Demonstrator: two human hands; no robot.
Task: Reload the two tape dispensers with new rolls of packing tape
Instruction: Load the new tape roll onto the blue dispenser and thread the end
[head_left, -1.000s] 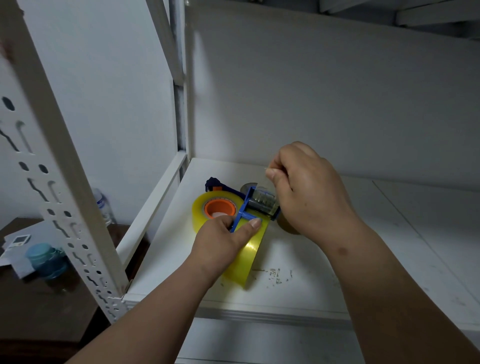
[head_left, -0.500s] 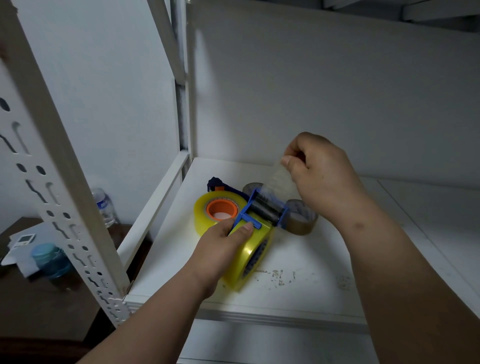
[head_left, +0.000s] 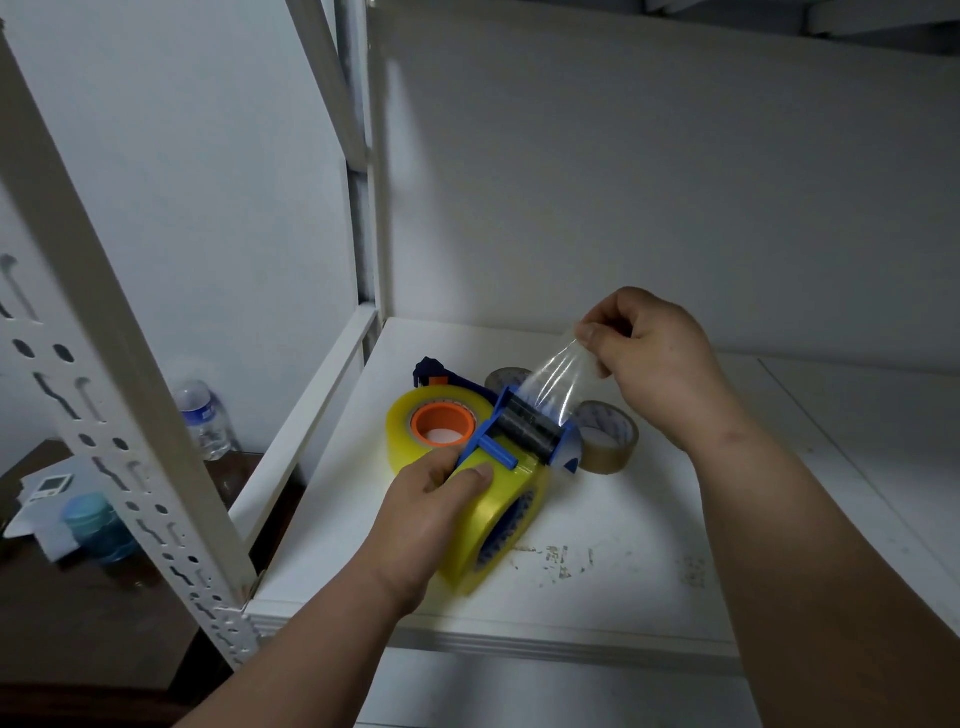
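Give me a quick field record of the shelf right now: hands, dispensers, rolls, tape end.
left hand: grips the near dispenser, blue, loaded with a yellow roll
right hand: pinches the tape end, pulled up over the black roller
second dispenser: lies behind; its roll has an orange core
brown rolls: one right of the near dispenser, another partly hidden behind it
shelf: white, scuffed near the front edge
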